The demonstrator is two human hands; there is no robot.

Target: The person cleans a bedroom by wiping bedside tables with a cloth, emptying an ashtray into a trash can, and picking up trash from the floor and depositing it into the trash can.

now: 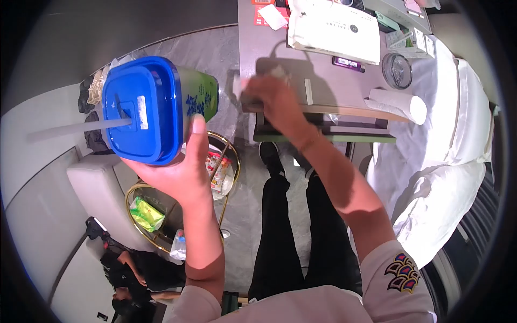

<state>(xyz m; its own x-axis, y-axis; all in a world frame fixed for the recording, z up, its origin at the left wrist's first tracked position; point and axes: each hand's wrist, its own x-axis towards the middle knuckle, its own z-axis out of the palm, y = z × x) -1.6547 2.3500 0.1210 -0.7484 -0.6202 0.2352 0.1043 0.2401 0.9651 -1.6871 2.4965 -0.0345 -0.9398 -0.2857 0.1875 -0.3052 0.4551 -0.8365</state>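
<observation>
My left hand [180, 175] is wrapped around a plastic drink container [196, 97], its thumb along the side. The container is tilted, its blue lid [142, 110] facing left. Blue floral printing and green show on its side, and a pale translucent straw [81, 130] sticks out through the lid. My right hand [269, 97] is over the near left corner of the desk, blurred by motion. Its fingers are closed on what looks like a crumpled white tissue [279, 74], partly hidden by the hand.
The desk [328, 91] holds a white packet [336, 32], a purple box [348, 64], a glass ashtray [397, 71] and a white roll [401, 105]. Under its top is an open drawer [323, 132]. Gold-rimmed tables [132, 207] stand lower left, near a person in black [145, 269]. White bedding [447, 199] lies right.
</observation>
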